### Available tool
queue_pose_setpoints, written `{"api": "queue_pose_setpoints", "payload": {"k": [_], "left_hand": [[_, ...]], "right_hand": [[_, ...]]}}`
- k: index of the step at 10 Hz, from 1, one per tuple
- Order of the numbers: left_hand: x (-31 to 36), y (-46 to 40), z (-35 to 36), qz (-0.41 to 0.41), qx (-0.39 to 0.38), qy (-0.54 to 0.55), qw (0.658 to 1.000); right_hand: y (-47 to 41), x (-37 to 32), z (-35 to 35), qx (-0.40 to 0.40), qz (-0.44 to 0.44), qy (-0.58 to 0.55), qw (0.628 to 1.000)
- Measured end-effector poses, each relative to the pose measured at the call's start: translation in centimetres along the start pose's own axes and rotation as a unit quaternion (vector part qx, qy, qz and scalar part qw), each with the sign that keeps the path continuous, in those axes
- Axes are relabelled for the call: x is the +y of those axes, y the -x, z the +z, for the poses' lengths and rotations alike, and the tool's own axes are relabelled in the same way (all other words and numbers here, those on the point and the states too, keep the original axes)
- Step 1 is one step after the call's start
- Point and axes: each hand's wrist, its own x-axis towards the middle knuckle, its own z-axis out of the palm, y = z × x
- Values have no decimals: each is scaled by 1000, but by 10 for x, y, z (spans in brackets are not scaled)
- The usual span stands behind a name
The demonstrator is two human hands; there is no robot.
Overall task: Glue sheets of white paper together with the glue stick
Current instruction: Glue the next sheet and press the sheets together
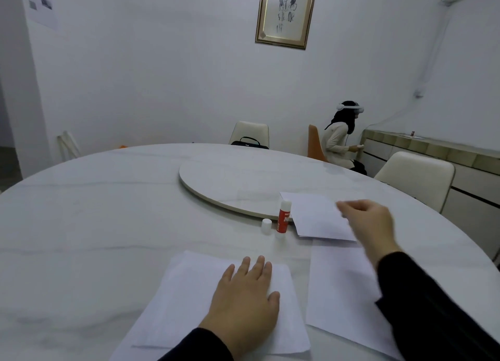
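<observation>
My left hand (244, 301) lies flat, fingers spread, on a white paper sheet (176, 306) at the near edge of the table. My right hand (368, 225) pinches the right edge of a smaller white sheet (316, 220) that is lifted a little above the table. Under my right forearm lies another white sheet (341, 293). A red-and-white glue stick (283, 220) stands upright and uncapped just left of the lifted sheet. Its white cap (266, 226) stands beside it.
A round white marble table (94, 225) carries a raised turntable (230, 182) at its centre. Cream chairs (416, 179) stand around it, one with a black bag (250, 142). Another person (342, 141) with a headset sits at the far right by a sideboard (433, 149).
</observation>
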Motion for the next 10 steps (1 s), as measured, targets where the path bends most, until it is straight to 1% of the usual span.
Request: {"api": "queue_pose_setpoints", "payload": {"k": [1, 2, 3, 4, 5, 7, 8, 9, 10], "left_hand": [[2, 1, 0, 0, 6, 0, 1000], [2, 3, 0, 1, 8, -2, 1000], [1, 3, 1, 1, 17, -3, 1000], [2, 4, 2, 0, 24, -3, 1000], [2, 5, 2, 0, 29, -3, 1000], [3, 7, 2, 0, 29, -6, 1000], [4, 7, 1, -1, 33, -7, 999], [4, 6, 1, -2, 35, 7, 999], [0, 4, -2, -10, 41, 97, 994]], "right_hand": [[-4, 23, -61, -128, 62, 247, 959], [11, 45, -83, -252, 54, 438, 861], [21, 53, -89, -202, 15, 405, 892], [27, 54, -88, -129, -24, 417, 899], [36, 54, -85, -109, -37, 384, 916], [46, 47, -85, -87, -63, 416, 903], [51, 48, -83, -66, -73, 381, 919], [56, 45, -87, -62, -1, 229, 972], [55, 40, -104, -77, 33, 126, 989]]}}
